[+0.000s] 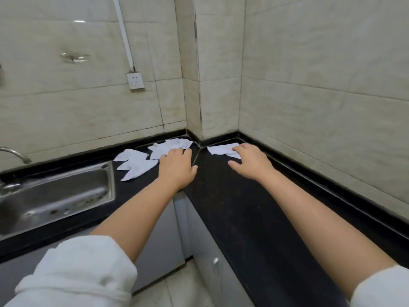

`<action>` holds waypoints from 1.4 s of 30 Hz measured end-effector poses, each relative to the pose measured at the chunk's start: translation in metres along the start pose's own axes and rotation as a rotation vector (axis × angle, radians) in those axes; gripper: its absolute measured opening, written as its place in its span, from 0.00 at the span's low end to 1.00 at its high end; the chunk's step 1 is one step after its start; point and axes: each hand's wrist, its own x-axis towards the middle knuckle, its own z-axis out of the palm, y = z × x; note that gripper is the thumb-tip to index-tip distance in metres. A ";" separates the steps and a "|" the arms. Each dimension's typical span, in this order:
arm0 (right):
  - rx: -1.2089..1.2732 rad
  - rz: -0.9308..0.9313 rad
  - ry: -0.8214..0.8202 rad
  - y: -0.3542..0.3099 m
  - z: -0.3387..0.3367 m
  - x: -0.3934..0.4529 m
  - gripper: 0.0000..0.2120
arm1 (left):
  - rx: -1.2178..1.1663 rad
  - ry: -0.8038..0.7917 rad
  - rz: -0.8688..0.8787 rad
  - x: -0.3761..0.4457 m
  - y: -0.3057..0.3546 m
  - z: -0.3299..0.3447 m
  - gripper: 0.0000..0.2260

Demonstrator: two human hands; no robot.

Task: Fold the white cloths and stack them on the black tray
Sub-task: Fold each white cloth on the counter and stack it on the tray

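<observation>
Several white cloths lie crumpled in the far corner of the black countertop [221, 196]. One cloth [135, 165] lies left, near the sink. A second cloth [170, 146] sits in the corner, and my left hand [177, 169] reaches over its near edge with fingers spread, touching it. A third cloth [223, 149] lies to the right, and my right hand [250, 160] rests on its right end with fingers extended. No black tray is in view.
A steel sink [55, 196] with a tap [15, 154] is set into the counter on the left. Tiled walls close the corner, with a wall socket [135, 80] above. Grey cabinet doors [159, 235] stand below the counter.
</observation>
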 end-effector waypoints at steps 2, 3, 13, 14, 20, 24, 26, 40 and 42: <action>0.006 0.006 -0.005 -0.001 0.013 0.041 0.23 | 0.009 -0.006 0.007 0.036 -0.017 0.011 0.18; 0.007 0.010 -0.008 -0.001 0.019 0.061 0.23 | 0.005 -0.003 0.012 0.054 -0.025 0.018 0.19; -0.026 0.248 -0.043 0.044 0.119 0.240 0.24 | -0.077 -0.081 0.186 0.266 -0.087 0.129 0.20; -0.031 0.289 -0.037 0.051 0.129 0.255 0.24 | -0.086 -0.095 0.220 0.288 -0.090 0.142 0.20; -0.028 0.550 -0.154 0.094 0.186 0.311 0.23 | -0.136 -0.243 0.369 0.387 -0.088 0.217 0.21; 0.032 0.702 -0.209 0.128 0.224 0.329 0.21 | -0.151 -0.338 0.435 0.423 -0.072 0.268 0.19; 0.053 0.748 -0.219 0.147 0.245 0.339 0.20 | -0.166 -0.387 0.453 0.435 -0.064 0.294 0.17; 0.029 0.639 -0.194 0.248 0.334 0.395 0.10 | -0.311 -0.529 0.517 0.466 -0.009 0.396 0.16; 0.008 0.598 -0.220 0.246 0.330 0.394 0.10 | -0.350 -0.529 0.524 0.467 -0.003 0.398 0.16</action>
